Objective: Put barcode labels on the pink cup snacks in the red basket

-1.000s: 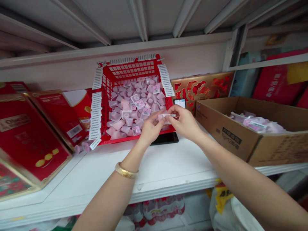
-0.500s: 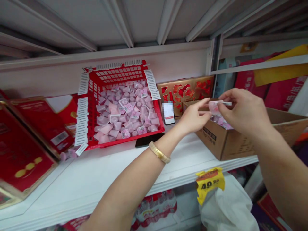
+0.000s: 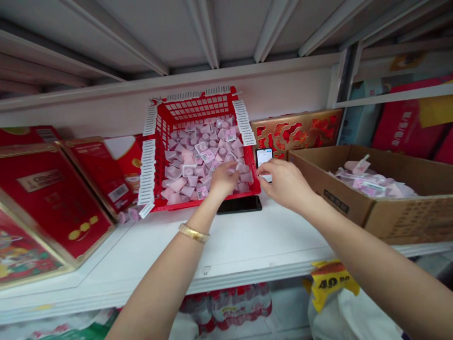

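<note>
My left hand [image 3: 225, 180], with a gold bangle [image 3: 194, 233] on the wrist, reaches into a red plastic basket [image 3: 208, 204]. Its thumb and fingers are apart among pink-purple jelly cups [image 3: 192, 180]; no cup is clearly gripped. White barcode labels [image 3: 147, 172] hang in rows along the basket's rims. Beside the right rim, my right hand [image 3: 287, 185] has thumb and forefinger drawn together, partly covering a lit phone [image 3: 264, 155]. Anything in that pinch is too small to make out. An open cardboard box [image 3: 329, 196] on the right holds more jelly cups [image 3: 380, 184], one bearing a white label.
A dark phone-like slab [image 3: 240, 204] lies before the basket on the white shelf [image 3: 247, 241]. Red gift boxes [image 3: 67, 198] stand at left, and a gold-red panel [image 3: 300, 131] leans behind. Shelf beams [image 3: 205, 33] hang overhead; bottled drinks [image 3: 240, 304] sit below.
Both hands have come left from above the cardboard box to the basket. The labelled jelly cup my hands held now appears to lie in the box. The view has turned slightly.
</note>
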The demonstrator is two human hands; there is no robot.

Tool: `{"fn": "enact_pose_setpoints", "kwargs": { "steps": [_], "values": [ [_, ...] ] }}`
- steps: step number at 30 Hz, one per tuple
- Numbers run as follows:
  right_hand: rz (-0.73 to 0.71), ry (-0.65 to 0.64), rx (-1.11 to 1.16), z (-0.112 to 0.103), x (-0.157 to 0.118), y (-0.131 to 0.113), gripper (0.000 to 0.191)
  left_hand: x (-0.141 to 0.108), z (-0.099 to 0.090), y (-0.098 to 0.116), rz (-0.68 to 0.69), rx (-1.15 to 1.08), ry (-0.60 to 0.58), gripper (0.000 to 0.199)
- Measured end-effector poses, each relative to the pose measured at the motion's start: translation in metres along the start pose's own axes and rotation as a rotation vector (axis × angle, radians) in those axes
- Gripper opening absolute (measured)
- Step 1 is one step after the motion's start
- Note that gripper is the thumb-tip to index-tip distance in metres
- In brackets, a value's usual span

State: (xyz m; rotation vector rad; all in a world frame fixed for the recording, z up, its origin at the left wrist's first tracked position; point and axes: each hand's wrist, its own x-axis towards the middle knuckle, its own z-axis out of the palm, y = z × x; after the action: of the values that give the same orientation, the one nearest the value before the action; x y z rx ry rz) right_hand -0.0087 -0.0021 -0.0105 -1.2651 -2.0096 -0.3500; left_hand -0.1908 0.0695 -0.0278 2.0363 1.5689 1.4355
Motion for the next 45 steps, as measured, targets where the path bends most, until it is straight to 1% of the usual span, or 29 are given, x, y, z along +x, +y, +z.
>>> {"fn": "enact_pose_setpoints", "kwargs": {
  "steps": [2,5,8,11,13,16,19,23,26,28,31,34,36,40,42,43,45],
  "values": [
    [-0.021,-0.066,-0.039,0.022,0.015,-0.012,0.017,0.004,-0.011,-0.02,-0.071,0.095,-0.006,0.035],
    [-0.03,-0.079,-0.072,0.052,0.029,-0.019,0.019,0.003,-0.014,-0.036,-0.072,0.121,-0.063,0.032],
    [-0.023,-0.068,-0.068,0.072,0.029,-0.017,0.021,0.0,-0.009,-0.039,0.025,0.218,-0.152,0.033],
    [-0.021,-0.049,-0.051,0.082,0.022,-0.013,0.022,-0.001,-0.005,-0.038,0.155,0.362,-0.234,0.032],
    [-0.026,-0.023,-0.023,0.085,0.017,-0.012,0.022,0.0,-0.005,-0.037,0.19,0.397,-0.268,0.032],
    [-0.029,0.005,0.025,0.087,0.013,-0.011,0.022,-0.001,-0.008,-0.035,0.153,0.385,-0.267,0.037],
    [-0.021,0.014,0.058,0.088,0.011,-0.01,0.022,-0.004,-0.011,-0.034,0.06,0.35,-0.208,0.037],
    [-0.02,0.023,0.101,0.088,0.01,-0.01,0.022,-0.006,-0.011,-0.038,-0.07,0.27,-0.111,0.021],
    [-0.017,0.031,0.114,0.087,0.01,-0.011,0.022,-0.004,-0.01,-0.042,-0.122,0.232,-0.071,0.016],
    [-0.014,0.033,0.118,0.087,0.01,-0.011,0.021,-0.001,-0.007,-0.042,-0.135,0.243,-0.076,0.019],
    [-0.014,0.031,0.128,0.088,0.011,-0.011,0.02,0.002,-0.003,-0.039,-0.138,0.26,-0.125,0.025],
    [-0.011,0.032,0.144,0.089,0.011,-0.009,0.021,0.002,-0.001,-0.037,-0.134,0.241,-0.155,0.023],
    [-0.004,0.04,0.167,0.09,0.011,-0.009,0.021,0.002,-0.002,-0.037,-0.135,0.219,-0.14,0.021],
    [0.006,0.055,0.203,0.09,0.01,-0.007,0.021,-0.002,-0.008,-0.039,-0.127,0.19,-0.056,0.019],
    [0.013,0.066,0.214,0.09,0.01,-0.007,0.022,-0.006,-0.012,-0.037,-0.126,0.077,-0.021,0.016],
    [0.018,0.076,0.222,0.089,0.01,-0.007,0.023,-0.008,-0.014,-0.035,-0.134,-0.04,-0.02,0.014],
    [0.028,0.114,0.267,0.088,0.011,-0.007,0.026,-0.014,-0.017,-0.03,-0.149,-0.336,-0.059,0.011]
  ]
}}
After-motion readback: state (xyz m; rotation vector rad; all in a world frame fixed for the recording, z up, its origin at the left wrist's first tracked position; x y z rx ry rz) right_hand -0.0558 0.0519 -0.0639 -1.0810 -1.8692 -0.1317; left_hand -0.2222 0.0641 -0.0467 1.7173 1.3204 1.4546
